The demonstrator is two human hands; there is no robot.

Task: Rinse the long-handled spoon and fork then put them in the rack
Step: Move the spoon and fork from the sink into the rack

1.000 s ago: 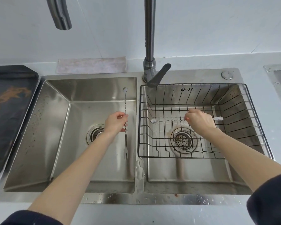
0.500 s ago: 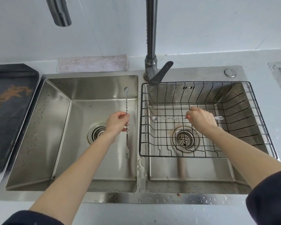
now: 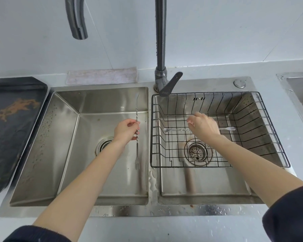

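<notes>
My left hand (image 3: 127, 130) grips a long twisted-handle utensil (image 3: 137, 151) upright over the left basin (image 3: 42, 154), close to the divider, with its spoon end up and its fork end down. A second, similar utensil (image 3: 175, 130) lies across the black wire rack (image 3: 217, 93) in the right basin, spoon end to the left and fork end to the right. Just above its middle hovers my right hand (image 3: 205, 127), fingers loosely apart and off the handle, hiding part of it.
The faucet column (image 3: 160, 49) rises behind the divider, its lever (image 3: 170, 84) reaching over the rack's back-left corner, and the spout end (image 3: 77, 23) hangs over the left basin with no water running. A black tray (image 3: 12, 119) lies left, a cloth (image 3: 101, 75) behind.
My right hand has let go of the utensil, which now lies in the rack, and the hand has lifted slightly. My left hand still holds its utensil in the same place.
</notes>
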